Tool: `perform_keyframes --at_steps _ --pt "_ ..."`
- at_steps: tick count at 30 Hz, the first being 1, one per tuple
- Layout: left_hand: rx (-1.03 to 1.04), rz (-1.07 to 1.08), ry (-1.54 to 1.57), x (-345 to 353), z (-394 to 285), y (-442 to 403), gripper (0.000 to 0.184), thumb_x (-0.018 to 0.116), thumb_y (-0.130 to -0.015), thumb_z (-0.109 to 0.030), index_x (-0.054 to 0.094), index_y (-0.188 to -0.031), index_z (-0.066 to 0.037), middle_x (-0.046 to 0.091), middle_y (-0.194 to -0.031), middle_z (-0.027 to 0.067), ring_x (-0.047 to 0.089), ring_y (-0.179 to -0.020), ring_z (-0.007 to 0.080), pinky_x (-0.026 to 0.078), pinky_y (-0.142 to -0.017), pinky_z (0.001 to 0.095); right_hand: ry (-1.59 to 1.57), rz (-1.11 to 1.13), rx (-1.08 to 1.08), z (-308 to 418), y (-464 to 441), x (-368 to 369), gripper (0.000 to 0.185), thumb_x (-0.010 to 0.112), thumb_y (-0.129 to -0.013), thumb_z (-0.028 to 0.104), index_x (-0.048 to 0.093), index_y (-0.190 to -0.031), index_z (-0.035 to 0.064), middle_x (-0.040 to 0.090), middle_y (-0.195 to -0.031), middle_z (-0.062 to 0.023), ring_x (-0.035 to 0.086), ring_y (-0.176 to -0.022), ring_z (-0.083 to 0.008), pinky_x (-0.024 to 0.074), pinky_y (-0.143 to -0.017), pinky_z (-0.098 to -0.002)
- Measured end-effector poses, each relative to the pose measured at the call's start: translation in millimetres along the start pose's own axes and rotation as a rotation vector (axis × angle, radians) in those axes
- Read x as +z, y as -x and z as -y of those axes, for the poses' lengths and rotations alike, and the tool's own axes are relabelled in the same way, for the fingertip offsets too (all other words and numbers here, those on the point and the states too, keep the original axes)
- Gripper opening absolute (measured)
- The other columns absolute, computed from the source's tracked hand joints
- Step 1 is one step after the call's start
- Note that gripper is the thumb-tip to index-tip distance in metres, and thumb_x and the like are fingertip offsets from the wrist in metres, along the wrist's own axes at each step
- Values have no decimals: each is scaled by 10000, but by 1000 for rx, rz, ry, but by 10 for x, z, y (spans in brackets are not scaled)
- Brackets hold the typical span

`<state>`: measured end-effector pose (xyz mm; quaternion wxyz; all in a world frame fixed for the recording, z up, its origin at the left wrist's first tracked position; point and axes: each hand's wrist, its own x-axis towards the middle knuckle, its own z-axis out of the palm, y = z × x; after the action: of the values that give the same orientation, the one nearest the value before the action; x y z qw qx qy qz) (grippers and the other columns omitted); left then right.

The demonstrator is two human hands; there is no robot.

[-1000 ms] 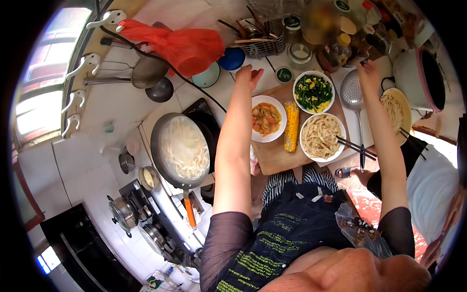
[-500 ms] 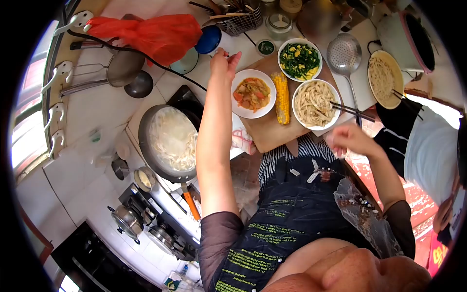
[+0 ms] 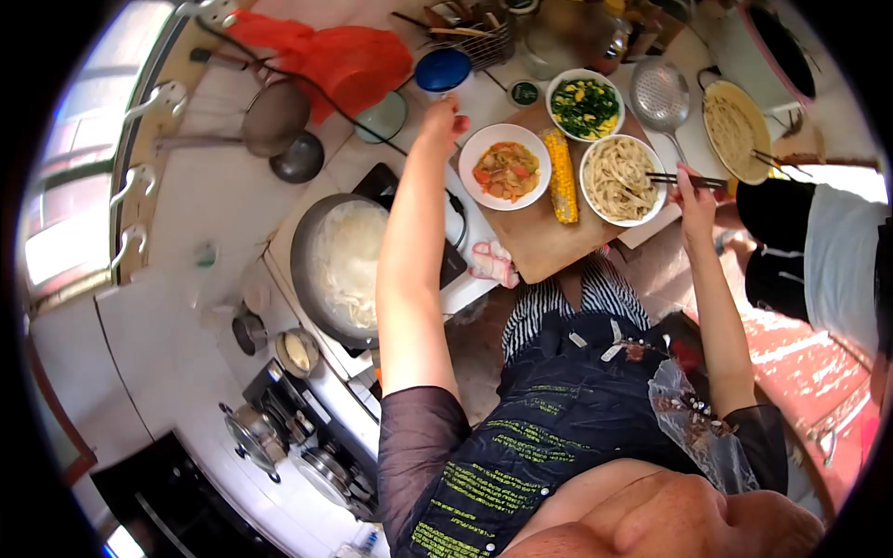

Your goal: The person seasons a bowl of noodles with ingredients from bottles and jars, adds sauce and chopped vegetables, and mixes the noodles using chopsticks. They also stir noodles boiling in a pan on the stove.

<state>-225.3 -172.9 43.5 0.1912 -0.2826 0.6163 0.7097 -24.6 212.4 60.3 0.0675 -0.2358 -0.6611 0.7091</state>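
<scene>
My left hand point(image 3: 441, 123) reaches to the far side, its fingers curled in front of a white jar with a blue lid point(image 3: 443, 70). What those fingers hold, if anything, is hidden. On the right, my right hand point(image 3: 696, 203) grips dark chopsticks point(image 3: 707, 182), whose tips rest in a white bowl of noodles point(image 3: 619, 181). Beside that bowl on the wooden board point(image 3: 549, 253) lie a corn cob point(image 3: 560, 177), a plate of orange-brown stew point(image 3: 507, 167) and a bowl of greens with egg point(image 3: 585, 104).
A wok point(image 3: 321, 279) of pale noodles in cloudy liquid sits on the left. A slotted skimmer point(image 3: 659, 98) lies beyond the board, near another bowl of noodles point(image 3: 735, 135). A red plastic bag point(image 3: 358, 65) is at the back left. Another person point(image 3: 842, 246) stands at right.
My right hand has moved up and right from the board's front and closed on the chopsticks. My left hand stays near the blue-lidded jar. The view has shifted slightly.
</scene>
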Motion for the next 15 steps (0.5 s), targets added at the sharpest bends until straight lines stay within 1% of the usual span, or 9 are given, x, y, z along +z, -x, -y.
perform_keyframes --at_steps 2,4,5,6,8,9,10,13,15 --pt "-40 -7 -131 -60 16 -202 255 546 -879 -288 463 -806 -57 561 -669 138 571 -555 192 426 -423 242 16 -131 -140 115 123 243 254 598 -876 222 612 -1014 9 542 -724 34 480 -628 -32 390 -563 -178" --pt "-88 -27 -248 -62 42 -243 244 522 -889 -307 455 -817 -84 613 -715 162 551 -529 133 379 -393 197 62 -87 -165 85 168 327 204 594 -878 215 614 -925 17 553 -710 31 488 -592 -37 389 -534 -175" --pt "-84 -25 -244 -70 79 -261 233 515 -883 -299 450 -807 -89 606 -696 148 521 -490 122 346 -368 202 78 -83 -158 85 199 396 180 585 -882 199 606 -891 21 552 -688 28 477 -544 -41 383 -507 -178" --pt "-77 -28 -239 -94 100 -290 223 508 -877 -292 445 -797 -94 600 -677 133 491 -452 111 313 -343 206 246 -45 -227 95 198 407 173 575 -885 184 608 -868 15 563 -694 14 483 -547 -43 382 -502 -178" --pt "-51 27 -256 -191 148 -357 226 508 -882 -293 442 -791 -97 598 -672 129 475 -451 97 302 -343 198 283 -20 -301 186 171 349 229 557 -897 216 609 -835 2 578 -711 -1 488 -538 -49 384 -487 -183" --pt "-18 74 -252 -252 134 -351 229 507 -887 -294 440 -784 -100 596 -667 125 458 -451 83 290 -343 189 299 -67 -158 299 172 248 274 523 -915 245 620 -831 3 595 -738 -13 498 -535 -61 396 -479 -190" --pt "-18 77 -255 -314 116 -337 229 507 -887 -294 440 -784 -100 596 -667 125 458 -451 83 290 -343 189 319 -110 -262 415 186 134 310 477 -935 281 632 -878 19 598 -741 -28 497 -522 -58 398 -469 -189" --pt "-12 157 -367 -436 95 -289 228 505 -892 -294 436 -782 -107 594 -662 116 434 -456 68 265 -343 185 300 -166 -153 629 131 -244 307 451 -943 281 629 -931 30 607 -745 -45 484 -489 -51 384 -442 -178" --pt "-38 138 -472 -444 142 -332 228 506 -891 -296 436 -781 -108 583 -648 99 426 -465 63 254 -344 187 237 -52 -210 690 107 -375 303 443 -944 280 613 -992 34 617 -757 -59 468 -455 -38 357 -408 -163"
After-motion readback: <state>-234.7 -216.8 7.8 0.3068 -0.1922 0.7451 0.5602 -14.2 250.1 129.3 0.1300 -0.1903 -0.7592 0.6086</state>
